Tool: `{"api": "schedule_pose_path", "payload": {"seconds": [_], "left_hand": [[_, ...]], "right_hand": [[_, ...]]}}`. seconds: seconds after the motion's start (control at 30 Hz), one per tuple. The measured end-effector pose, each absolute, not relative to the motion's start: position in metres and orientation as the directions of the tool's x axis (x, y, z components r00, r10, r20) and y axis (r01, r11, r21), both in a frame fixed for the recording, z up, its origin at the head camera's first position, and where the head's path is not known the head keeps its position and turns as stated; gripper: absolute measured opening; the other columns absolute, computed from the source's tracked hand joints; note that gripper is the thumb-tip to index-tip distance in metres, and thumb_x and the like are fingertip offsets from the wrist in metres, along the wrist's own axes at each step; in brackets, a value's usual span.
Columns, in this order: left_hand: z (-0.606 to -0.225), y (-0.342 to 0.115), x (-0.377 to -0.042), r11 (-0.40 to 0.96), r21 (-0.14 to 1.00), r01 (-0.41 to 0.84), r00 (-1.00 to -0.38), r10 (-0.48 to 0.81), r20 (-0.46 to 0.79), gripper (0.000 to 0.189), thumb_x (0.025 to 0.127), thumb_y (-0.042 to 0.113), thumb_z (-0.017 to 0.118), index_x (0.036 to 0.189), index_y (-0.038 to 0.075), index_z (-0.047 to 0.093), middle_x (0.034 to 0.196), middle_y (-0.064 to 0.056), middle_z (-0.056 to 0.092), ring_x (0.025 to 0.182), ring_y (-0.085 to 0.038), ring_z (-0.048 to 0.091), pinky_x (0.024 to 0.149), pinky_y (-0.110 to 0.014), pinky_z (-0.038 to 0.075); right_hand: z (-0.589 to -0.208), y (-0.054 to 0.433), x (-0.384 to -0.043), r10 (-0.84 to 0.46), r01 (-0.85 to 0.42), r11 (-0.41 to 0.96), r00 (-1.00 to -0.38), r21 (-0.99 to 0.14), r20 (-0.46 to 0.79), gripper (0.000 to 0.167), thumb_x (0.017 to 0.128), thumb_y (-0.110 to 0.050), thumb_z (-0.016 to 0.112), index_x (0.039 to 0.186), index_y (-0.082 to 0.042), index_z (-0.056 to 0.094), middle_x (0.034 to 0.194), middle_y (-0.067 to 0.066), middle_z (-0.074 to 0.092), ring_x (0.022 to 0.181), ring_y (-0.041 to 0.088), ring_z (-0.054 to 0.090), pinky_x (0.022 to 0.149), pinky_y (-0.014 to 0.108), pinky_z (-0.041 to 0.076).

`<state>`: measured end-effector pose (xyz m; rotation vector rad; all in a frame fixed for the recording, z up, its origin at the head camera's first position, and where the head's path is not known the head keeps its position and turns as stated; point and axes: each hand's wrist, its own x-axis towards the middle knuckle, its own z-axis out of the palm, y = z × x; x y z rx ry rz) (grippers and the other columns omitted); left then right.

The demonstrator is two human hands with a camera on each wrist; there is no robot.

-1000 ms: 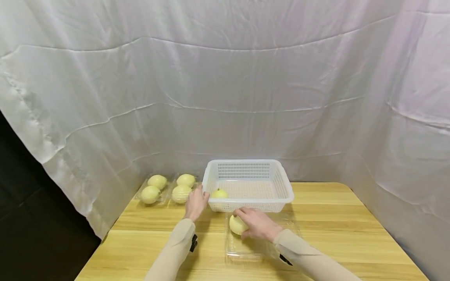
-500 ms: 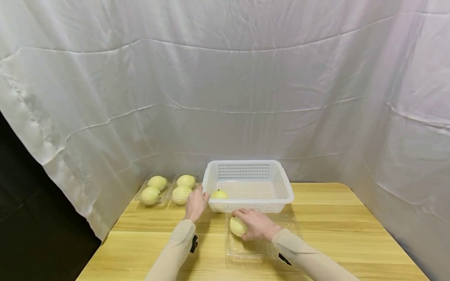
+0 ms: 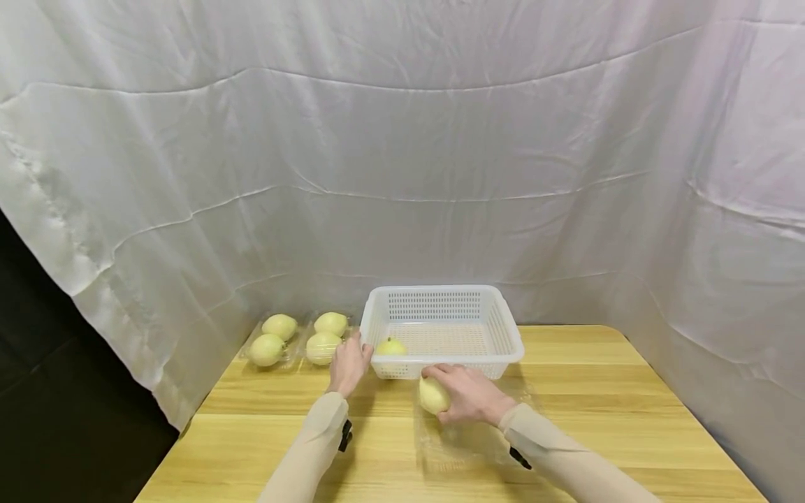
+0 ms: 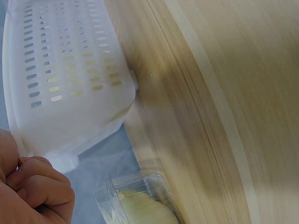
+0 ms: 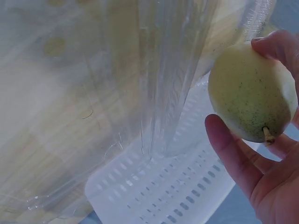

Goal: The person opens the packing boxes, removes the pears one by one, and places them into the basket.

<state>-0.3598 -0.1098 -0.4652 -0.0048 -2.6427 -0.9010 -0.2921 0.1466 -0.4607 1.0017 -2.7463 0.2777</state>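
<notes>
Holding a pear (image 5: pixel 252 93) between thumb and fingers of right grip (image 3: pixel 468 395), over a clear container (image 3: pixel 455 447), farther than the basket (image 3: pixel 449 360) from the back edge of the bench (image 3: pixel 597 398); pinching basket's left rim with left grip (image 3: pixel 349 363).

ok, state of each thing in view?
Held pear: stem attached
Right hand: gripping that pear
Basket: upright, one pear inside
Left hand: gripping basket rim
Clear boxes at left: two pears showing in each
Front clear container: blurred, lid unclear
</notes>
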Motion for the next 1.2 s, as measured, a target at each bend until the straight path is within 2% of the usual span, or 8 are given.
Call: {"api": "schedule_pose_path", "payload": {"seconds": [0.27, 0.47, 0.7, 0.93, 1.1, 1.2], "left_hand": [[-0.465, -0.109, -0.36, 0.791, 0.601, 0.114, -0.942, -0.105, 0.317, 0.043, 0.091, 0.018, 0.054, 0.13, 0.002, 0.058, 0.099, -0.022, 0.069, 0.066, -0.025, 0.057, 0.05, -0.035, 0.044], [-0.464, -0.11, -0.36, 0.792, 0.6, 0.114, -0.945, -0.101, 0.312, 0.046, 0.091, 0.018, 0.053, 0.134, 0.001, 0.056, 0.103, -0.023, 0.069, 0.066, -0.025, 0.057, 0.05, -0.035, 0.044], [-0.464, -0.109, -0.359, 0.788, 0.604, 0.117, -0.944, -0.101, 0.315, 0.04, 0.092, 0.018, 0.054, 0.128, 0.002, 0.06, 0.102, -0.021, 0.07, 0.068, -0.026, 0.058, 0.05, -0.035, 0.045], [-0.466, -0.106, -0.362, 0.792, 0.596, 0.134, -0.937, -0.094, 0.336, 0.032, 0.093, 0.017, 0.054, 0.12, 0.003, 0.063, 0.095, -0.018, 0.07, 0.063, -0.023, 0.056, 0.048, -0.031, 0.041], [-0.467, -0.107, -0.36, 0.797, 0.588, 0.139, -0.933, -0.094, 0.348, 0.025, 0.091, 0.015, 0.054, 0.11, 0.002, 0.064, 0.084, -0.016, 0.067, 0.059, -0.022, 0.053, 0.046, -0.031, 0.039], [-0.466, -0.109, -0.358, 0.801, 0.581, 0.141, -0.93, -0.093, 0.354, 0.026, 0.091, 0.016, 0.054, 0.11, 0.002, 0.064, 0.086, -0.016, 0.068, 0.061, -0.022, 0.054, 0.047, -0.031, 0.04]], "right_hand": [[-0.441, 0.15, -0.291, -0.591, -0.649, 0.75, -0.742, -0.123, 0.316, 0.074, 0.065, -0.035, 0.083, 0.132, -0.021, 0.055, 0.125, 0.005, 0.062, 0.101, 0.022, 0.061, 0.076, 0.039, 0.054], [-0.425, 0.15, -0.298, -0.536, -0.635, 0.728, -0.762, -0.258, 0.365, 0.075, 0.065, -0.031, 0.084, 0.133, -0.02, 0.055, 0.125, 0.007, 0.062, 0.108, 0.025, 0.059, 0.082, 0.044, 0.052], [-0.414, 0.146, -0.31, -0.439, -0.606, 0.705, -0.781, -0.368, 0.445, 0.074, 0.064, -0.032, 0.084, 0.129, -0.014, 0.054, 0.113, 0.001, 0.067, 0.094, 0.017, 0.058, 0.079, 0.035, 0.049], [-0.412, 0.146, -0.322, -0.32, -0.533, 0.684, -0.833, -0.498, 0.452, 0.073, 0.065, -0.024, 0.084, 0.131, -0.008, 0.056, 0.117, 0.008, 0.067, 0.089, 0.019, 0.066, 0.071, 0.03, 0.055], [-0.417, 0.142, -0.331, -0.234, -0.47, 0.661, -0.87, -0.585, 0.435, 0.073, 0.067, -0.028, 0.085, 0.133, -0.011, 0.058, 0.121, 0.009, 0.068, 0.093, 0.02, 0.066, 0.072, 0.03, 0.055], [-0.42, 0.139, -0.335, -0.177, -0.428, 0.638, -0.891, -0.64, 0.419, 0.071, 0.067, -0.031, 0.086, 0.132, -0.016, 0.061, 0.12, 0.006, 0.069, 0.093, 0.019, 0.066, 0.072, 0.029, 0.054]]}}
